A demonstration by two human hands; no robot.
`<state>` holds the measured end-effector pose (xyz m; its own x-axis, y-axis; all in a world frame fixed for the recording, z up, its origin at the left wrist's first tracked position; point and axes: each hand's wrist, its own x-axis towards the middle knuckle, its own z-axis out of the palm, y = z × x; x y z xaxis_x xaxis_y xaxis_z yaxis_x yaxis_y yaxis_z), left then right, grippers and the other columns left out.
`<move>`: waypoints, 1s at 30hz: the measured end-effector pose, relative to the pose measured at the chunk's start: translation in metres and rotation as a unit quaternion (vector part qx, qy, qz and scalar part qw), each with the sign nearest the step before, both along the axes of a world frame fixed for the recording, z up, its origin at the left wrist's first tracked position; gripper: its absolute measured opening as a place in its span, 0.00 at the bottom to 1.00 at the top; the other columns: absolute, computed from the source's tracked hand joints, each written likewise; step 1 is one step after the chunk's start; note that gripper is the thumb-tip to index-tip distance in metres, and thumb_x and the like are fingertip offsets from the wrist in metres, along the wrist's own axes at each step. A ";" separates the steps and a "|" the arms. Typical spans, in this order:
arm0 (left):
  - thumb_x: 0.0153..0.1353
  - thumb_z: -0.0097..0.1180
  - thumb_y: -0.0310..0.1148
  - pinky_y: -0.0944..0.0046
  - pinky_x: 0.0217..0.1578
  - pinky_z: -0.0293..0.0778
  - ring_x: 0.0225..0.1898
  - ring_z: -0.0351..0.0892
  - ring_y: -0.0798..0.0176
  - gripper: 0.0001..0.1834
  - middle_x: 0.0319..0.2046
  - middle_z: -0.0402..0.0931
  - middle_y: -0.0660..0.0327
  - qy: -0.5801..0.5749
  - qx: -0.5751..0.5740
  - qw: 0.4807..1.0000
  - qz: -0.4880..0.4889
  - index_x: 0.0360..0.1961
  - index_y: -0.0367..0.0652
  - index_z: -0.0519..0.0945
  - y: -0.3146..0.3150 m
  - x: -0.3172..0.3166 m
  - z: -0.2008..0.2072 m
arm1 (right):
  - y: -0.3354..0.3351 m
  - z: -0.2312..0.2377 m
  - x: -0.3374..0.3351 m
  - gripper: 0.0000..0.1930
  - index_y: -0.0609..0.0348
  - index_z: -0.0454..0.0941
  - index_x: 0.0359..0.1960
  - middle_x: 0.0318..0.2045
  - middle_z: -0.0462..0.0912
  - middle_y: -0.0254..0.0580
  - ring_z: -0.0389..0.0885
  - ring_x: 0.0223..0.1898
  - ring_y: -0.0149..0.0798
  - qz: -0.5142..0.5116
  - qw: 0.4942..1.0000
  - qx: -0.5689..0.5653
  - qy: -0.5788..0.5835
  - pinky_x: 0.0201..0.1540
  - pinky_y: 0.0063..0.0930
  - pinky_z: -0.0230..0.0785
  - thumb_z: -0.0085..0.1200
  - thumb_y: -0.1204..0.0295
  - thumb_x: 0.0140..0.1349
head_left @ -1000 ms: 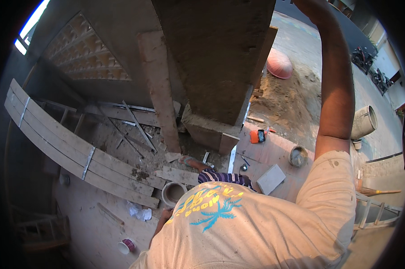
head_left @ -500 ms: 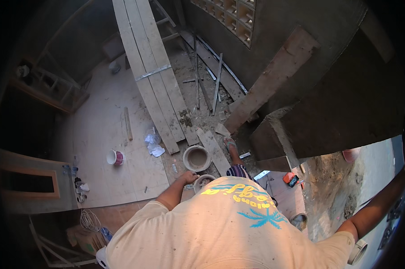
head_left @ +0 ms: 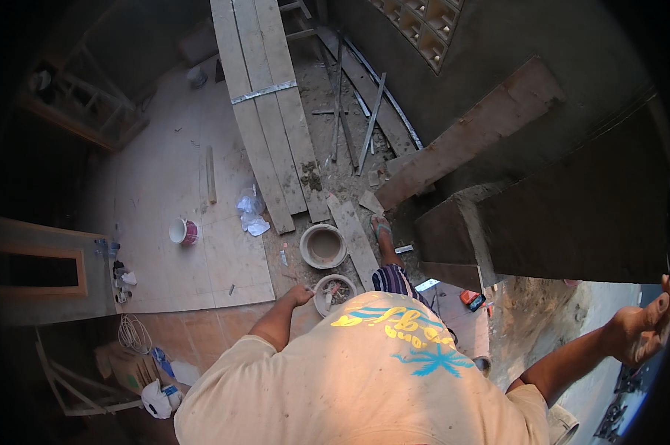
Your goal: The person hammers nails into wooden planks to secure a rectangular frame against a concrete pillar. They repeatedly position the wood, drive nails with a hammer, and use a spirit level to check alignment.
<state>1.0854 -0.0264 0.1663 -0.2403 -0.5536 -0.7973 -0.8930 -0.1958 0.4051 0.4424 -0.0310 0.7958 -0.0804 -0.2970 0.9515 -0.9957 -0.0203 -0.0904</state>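
Floor point(head_left: 164, 222) of pale boards spreads out far below, a small red-and-white cup point(head_left: 183, 231) standing on it at the left. Long planks point(head_left: 264, 111) run from the top down toward a round bucket point(head_left: 323, 245) of grey mix. Just below it sits a smaller bucket point(head_left: 335, 293) holding tools; the left hand point(head_left: 299, 295) is closed on something thin right at its rim, though what it grips is too small to tell. A sandalled foot point(head_left: 382, 228) stands beside the buckets. Far right, the right hand point(head_left: 642, 326) is open, fingers spread, pressed against the dark concrete stair point(head_left: 572, 215) edge.
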 end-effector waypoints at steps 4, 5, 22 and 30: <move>0.68 0.58 0.56 0.48 0.59 0.75 0.57 0.83 0.40 0.28 0.52 0.84 0.41 0.000 0.025 0.999 0.040 0.56 0.44 0.86 0.003 0.005 0.000 | -0.080 -0.137 0.080 0.30 0.72 0.76 0.58 0.55 0.81 0.65 0.82 0.56 0.58 0.194 0.944 0.234 -0.127 0.59 0.45 0.75 0.66 0.58 0.64; 0.68 0.57 0.55 0.48 0.59 0.75 0.57 0.83 0.40 0.28 0.52 0.84 0.41 0.003 0.026 0.998 0.048 0.55 0.42 0.86 0.003 -0.001 0.002 | -0.098 -0.168 0.100 0.29 0.71 0.77 0.57 0.54 0.81 0.65 0.82 0.56 0.58 0.223 0.911 0.306 -0.161 0.59 0.45 0.75 0.65 0.58 0.64; 0.69 0.56 0.56 0.51 0.62 0.73 0.62 0.79 0.41 0.30 0.58 0.81 0.42 -0.009 0.144 0.985 0.095 0.58 0.40 0.83 -0.072 -0.061 -0.080 | -0.161 -0.605 0.265 0.49 0.66 0.56 0.77 0.68 0.66 0.77 0.74 0.57 0.85 -0.006 0.386 0.922 -0.028 0.54 0.77 0.72 0.62 0.48 0.61; 0.68 0.57 0.52 0.46 0.56 0.76 0.54 0.82 0.36 0.26 0.49 0.84 0.40 0.040 0.035 0.998 0.039 0.53 0.40 0.84 -0.222 -0.138 -0.217 | -0.197 -0.651 0.252 0.32 0.69 0.77 0.62 0.63 0.73 0.73 0.80 0.51 0.80 -0.010 0.377 0.926 0.031 0.45 0.69 0.79 0.54 0.54 0.64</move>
<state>0.9469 -0.2488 -0.0511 -0.2629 -0.5173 -0.8144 -0.8390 -0.2943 0.4577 0.6939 -0.2283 0.1447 -0.0957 -0.4568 -0.8844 -0.9953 0.0284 0.0931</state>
